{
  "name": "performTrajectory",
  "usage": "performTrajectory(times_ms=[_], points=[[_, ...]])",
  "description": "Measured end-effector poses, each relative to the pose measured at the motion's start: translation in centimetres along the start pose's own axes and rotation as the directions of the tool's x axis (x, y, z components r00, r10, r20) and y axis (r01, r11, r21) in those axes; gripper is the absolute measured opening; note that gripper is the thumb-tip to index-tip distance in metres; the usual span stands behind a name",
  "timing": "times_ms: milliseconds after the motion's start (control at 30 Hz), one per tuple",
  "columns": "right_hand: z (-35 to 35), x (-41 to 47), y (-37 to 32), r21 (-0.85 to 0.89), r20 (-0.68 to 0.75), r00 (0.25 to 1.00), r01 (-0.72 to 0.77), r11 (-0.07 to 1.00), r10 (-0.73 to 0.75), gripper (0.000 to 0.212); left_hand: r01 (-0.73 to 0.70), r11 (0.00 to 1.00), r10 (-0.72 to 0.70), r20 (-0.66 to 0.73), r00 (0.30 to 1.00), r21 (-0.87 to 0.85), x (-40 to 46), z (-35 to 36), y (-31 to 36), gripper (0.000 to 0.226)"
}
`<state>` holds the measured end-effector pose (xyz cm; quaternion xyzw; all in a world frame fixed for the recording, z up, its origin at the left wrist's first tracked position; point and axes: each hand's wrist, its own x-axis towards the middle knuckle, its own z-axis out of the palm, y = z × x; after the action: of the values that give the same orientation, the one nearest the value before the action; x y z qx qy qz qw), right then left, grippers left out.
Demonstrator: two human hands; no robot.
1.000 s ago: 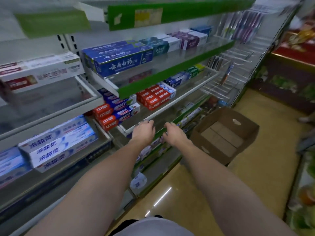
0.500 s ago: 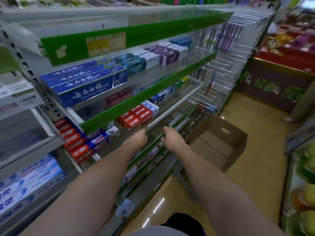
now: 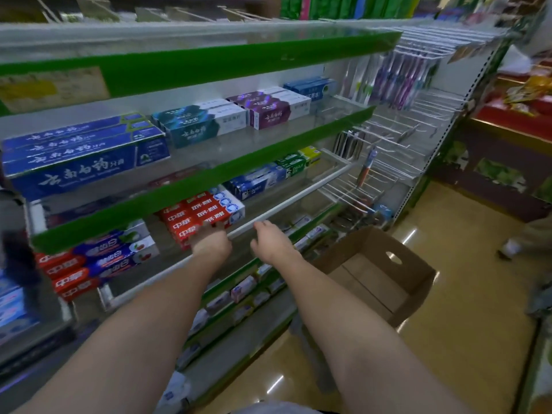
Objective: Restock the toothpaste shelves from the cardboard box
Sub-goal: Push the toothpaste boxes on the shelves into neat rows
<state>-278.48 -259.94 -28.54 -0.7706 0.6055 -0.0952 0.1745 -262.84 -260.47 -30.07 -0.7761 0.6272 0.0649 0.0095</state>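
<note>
Both hands reach to the front of the middle toothpaste shelf with the white rail [image 3: 298, 191] along its edge. The left hand [image 3: 212, 245] lies against the near end of the stack of red rectangular toothpaste cartons [image 3: 198, 218]; its fingers touch the cartons, but whether they are curled round one or simply pressing cannot be told, since the back of the hand hides them. The right hand [image 3: 270, 242] sits just beside it at the rail, its fingers bent downward with nothing visibly held. The open brown cardboard box [image 3: 385, 282] stands on the glossy yellow floor [image 3: 466, 294] near and to the right of the shelving, and what shows of its inside is bare cardboard, so the stock appears to be already on the shelves. The step in hand looks like straightening and fronting the red cartons. To do it well, the left hand should press flat along the carton ends so the whole stack slides together rather than one carton skewing, while the right hand steadies the stack's right side, where the white-and-blue ends of the cartons face the gap toward the dark blue cartons [image 3: 257, 180] farther along. The labels should end up square to the rail and flush behind it, without pushing the stack into the purple-and-white cartons [image 3: 116, 252] on its left. Light pressure is enough; these cartons are likely light and slide easily on the clear shelf.
</note>
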Motion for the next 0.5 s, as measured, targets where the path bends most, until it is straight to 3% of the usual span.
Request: performTrajectory(times_ms=[100, 267, 500], points=[[-1.4, 0.7, 3.5, -0.011, 0.004, 0.998, 0.057, 0.998, -0.057, 0.05, 0.015, 1.0, -0.015, 0.006, 1.0, 0.011, -0.2, 0.3, 3.8, 0.031], [-2.9, 1.4, 8.7, -0.024, 0.015, 0.995, 0.098, 0.995, -0.098, 0.051, 0.041, 0.998, -0.037, -0.085, 0.996, 0.043, -0.8, 0.1, 8.3, 0.042], [-1.6, 1.4, 10.1, -0.025, 0.076, 0.97, 0.233, 0.972, -0.23, 0.042, 0.13, 0.992, -0.129, -0.127, 0.983, -0.002, -4.3, 0.9, 8.2, 0.042]])
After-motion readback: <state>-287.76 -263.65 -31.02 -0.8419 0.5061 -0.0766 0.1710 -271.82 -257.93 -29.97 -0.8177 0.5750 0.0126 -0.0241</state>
